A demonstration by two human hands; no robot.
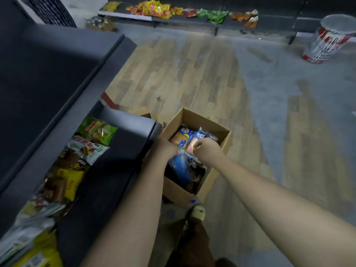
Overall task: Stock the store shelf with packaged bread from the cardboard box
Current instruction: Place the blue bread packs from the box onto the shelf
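Note:
An open cardboard box (204,120) stands on the floor beside the dark shelf (123,151). Inside lie several bread packs in blue and clear wrappers (184,136). Both my hands reach down into the box. My left hand (166,148) is at the box's left side with its fingers curled down among the packs; what they hold is hidden. My right hand (207,149) has its fingers curled round a pale bread pack (191,146) near the middle. A blue pack (181,168) lies below my hands.
The shelf on my left carries a row of snack bags (92,139) along its back. A far low shelf (173,18) holds more colourful packets. A paint-streaked bucket (329,39) stands at the back right. My sandalled foot (198,211) is just behind the box.

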